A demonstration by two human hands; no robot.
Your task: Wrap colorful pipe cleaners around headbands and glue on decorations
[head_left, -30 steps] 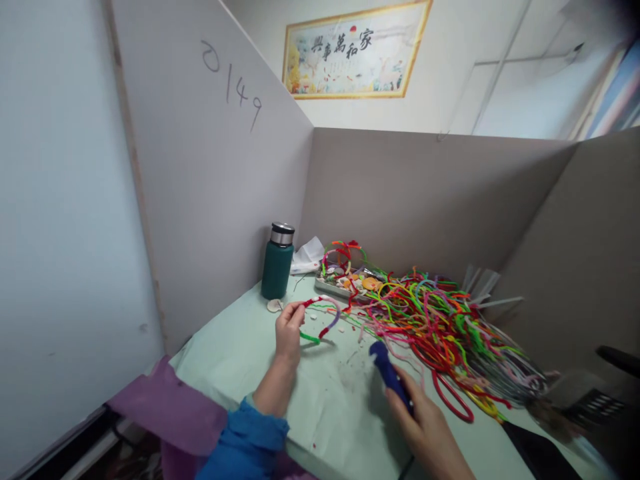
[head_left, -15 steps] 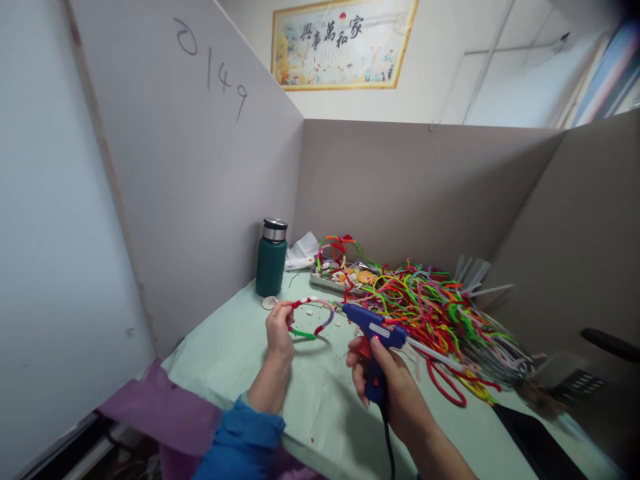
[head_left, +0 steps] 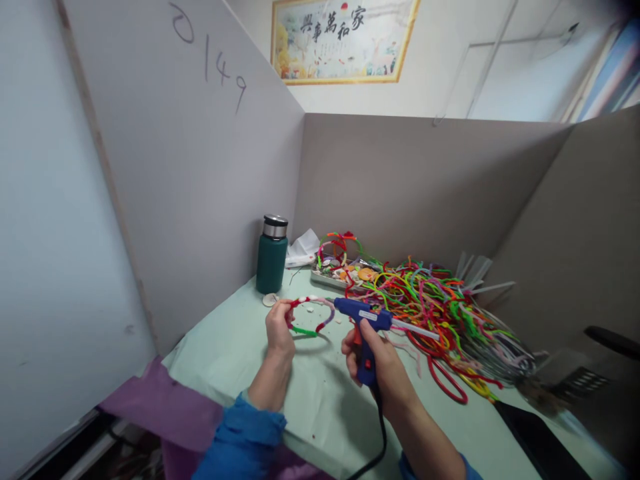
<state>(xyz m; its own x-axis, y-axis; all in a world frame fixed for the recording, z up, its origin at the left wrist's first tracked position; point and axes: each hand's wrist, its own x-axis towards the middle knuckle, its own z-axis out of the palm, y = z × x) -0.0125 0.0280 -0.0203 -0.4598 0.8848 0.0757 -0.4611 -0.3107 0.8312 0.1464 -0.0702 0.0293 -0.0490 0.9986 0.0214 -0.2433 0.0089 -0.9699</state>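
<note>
My left hand [head_left: 280,328] pinches the left side of a headband [head_left: 327,324] wrapped in red, pink, purple and green fuzzy stems, held just above the table. White bits show along its upper edge. Wrapped round the handle of a blue hot glue gun [head_left: 361,311] is my right hand [head_left: 377,360], with fingers by the red trigger. The gun's nozzle points left, at or very near the headband's upper right part; whether they touch I cannot tell. A clear glue stick [head_left: 415,329] sticks out of the gun's back, and a black cord hangs from the handle.
A green bottle [head_left: 271,263] stands at the back left by a white tissue [head_left: 303,249]. A metal tray [head_left: 327,283] holds small pieces and finished-looking hoops. Heaped pipe cleaners [head_left: 440,300] cover the right side, near a black flat object [head_left: 540,437]. Partitions [head_left: 425,187] enclose the table.
My right hand has brought the glue gun left and slightly up, so its nozzle is closer to the headband. My left hand and the headband have barely moved.
</note>
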